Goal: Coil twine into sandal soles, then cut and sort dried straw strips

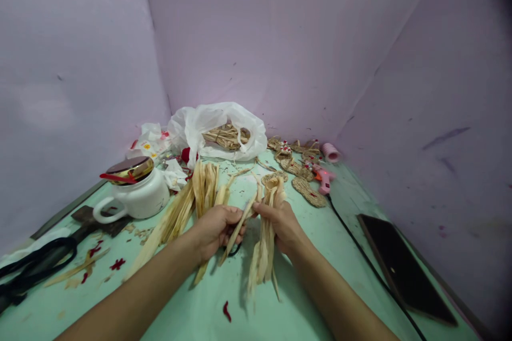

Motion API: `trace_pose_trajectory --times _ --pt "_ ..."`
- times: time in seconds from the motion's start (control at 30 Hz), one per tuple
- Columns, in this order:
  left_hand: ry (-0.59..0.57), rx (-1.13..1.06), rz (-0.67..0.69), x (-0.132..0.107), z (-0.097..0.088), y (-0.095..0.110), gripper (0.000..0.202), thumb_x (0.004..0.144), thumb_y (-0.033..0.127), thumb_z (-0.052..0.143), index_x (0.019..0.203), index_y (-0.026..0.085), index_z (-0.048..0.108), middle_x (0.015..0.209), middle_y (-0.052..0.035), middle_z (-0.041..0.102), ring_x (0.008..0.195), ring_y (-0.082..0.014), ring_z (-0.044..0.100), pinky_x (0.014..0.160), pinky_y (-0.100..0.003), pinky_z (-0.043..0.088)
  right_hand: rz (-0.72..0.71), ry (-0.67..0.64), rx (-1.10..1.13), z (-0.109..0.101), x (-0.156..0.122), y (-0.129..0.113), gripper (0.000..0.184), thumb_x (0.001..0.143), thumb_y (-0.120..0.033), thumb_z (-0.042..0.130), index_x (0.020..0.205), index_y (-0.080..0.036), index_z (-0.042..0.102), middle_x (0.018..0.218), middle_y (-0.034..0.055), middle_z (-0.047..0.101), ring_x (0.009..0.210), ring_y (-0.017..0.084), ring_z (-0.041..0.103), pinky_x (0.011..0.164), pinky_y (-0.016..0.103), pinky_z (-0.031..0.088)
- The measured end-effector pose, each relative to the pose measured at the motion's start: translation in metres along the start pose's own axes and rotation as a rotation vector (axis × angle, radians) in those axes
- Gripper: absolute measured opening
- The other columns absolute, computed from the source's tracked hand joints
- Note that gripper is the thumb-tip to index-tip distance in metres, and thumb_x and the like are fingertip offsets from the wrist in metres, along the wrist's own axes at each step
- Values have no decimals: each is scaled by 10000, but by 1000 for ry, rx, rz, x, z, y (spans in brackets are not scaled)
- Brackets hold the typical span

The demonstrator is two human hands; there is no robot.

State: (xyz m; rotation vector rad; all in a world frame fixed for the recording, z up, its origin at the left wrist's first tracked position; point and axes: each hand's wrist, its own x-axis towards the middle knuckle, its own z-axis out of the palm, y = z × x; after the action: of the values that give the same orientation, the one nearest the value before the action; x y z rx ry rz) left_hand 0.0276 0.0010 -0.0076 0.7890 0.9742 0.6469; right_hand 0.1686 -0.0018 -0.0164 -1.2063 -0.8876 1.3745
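My left hand (pixel 216 230) is closed round a bundle of dried husk strips (pixel 200 192) that fans up and to the left over the green table (pixel 352 234). A single thin strip (pixel 240 226) runs between both hands. My right hand (pixel 282 224) grips a second bunch of husk strips (pixel 266 248); its top curls over above the fingers and its ends hang down toward me. The two hands sit close together near the middle of the table.
A white mug with a gold lid (pixel 134 192) stands left. Black scissors (pixel 36 266) lie at the far left. A white plastic bag holding husks (pixel 220 130) sits at the back. Woven straw pieces (pixel 306 189), a pink glue gun (pixel 323 178) with black cord, a pink spool (pixel 330 153), a dark board (pixel 404 269) lie right.
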Motion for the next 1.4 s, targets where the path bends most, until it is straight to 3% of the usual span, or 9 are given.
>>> trace_pose_trajectory --times 0.1,0.2,0.37,0.57,0.77,1.0,1.13,1.3,1.4 --pt "92 292 199 -3 5 -1 308 677 450 578 697 153 502 506 30 483 391 -78 409 359 -186 248 -42 95 -132 3 -2 1 117 520 -178 656 490 -142 548 446 -35 486 453 97 441 457 230 349" --pt "115 470 381 -4 6 0 348 549 413 705 644 139 512 515 50 447 458 -64 389 421 -185 266 10 -74 -57 6 -6 0 155 506 -206 701 565 -134 577 494 -22 529 481 111 475 476 240 375" --pt "-85 348 228 -5 -1 6 314 463 319 743 609 119 550 487 61 434 440 -44 334 419 -189 221 110 -308 48 3 -12 -8 232 475 -235 746 625 -125 608 553 -3 585 498 108 505 501 238 399" --pt "25 373 184 -6 -6 14 244 436 242 713 486 134 499 416 58 435 370 -33 304 365 -191 173 132 -328 -26 -6 -6 -11 206 478 -232 734 565 -138 573 485 -21 554 459 96 475 475 230 366" --pt "203 531 183 -5 -11 20 207 569 224 574 434 184 422 299 77 326 283 -51 253 328 -204 142 109 -279 -149 -16 -4 -20 186 495 -260 708 471 -139 569 438 -18 523 433 86 428 450 230 302" --pt "243 663 332 -3 -10 15 152 615 200 508 471 158 487 387 64 358 383 -63 307 414 -203 205 122 -267 -146 -17 -2 -22 174 493 -253 705 471 -143 572 444 -13 536 446 94 438 460 234 307" --pt "276 596 436 1 -10 12 99 599 187 494 506 156 480 476 51 398 480 -82 351 476 -205 257 147 -252 -135 -17 0 -18 168 499 -253 703 513 -149 570 455 -18 542 444 95 439 458 233 312" --pt "231 545 440 0 -6 9 184 648 297 530 545 174 440 496 54 382 481 -84 332 462 -207 247 171 -238 -56 -17 1 -15 191 494 -245 718 582 -146 580 479 -20 547 458 102 467 481 241 340" --pt "195 559 424 -2 -5 8 265 579 355 639 550 171 450 507 50 414 494 -86 366 460 -203 252 171 -249 -43 -16 0 -14 209 492 -247 722 614 -139 590 492 -17 555 463 108 477 494 247 348"
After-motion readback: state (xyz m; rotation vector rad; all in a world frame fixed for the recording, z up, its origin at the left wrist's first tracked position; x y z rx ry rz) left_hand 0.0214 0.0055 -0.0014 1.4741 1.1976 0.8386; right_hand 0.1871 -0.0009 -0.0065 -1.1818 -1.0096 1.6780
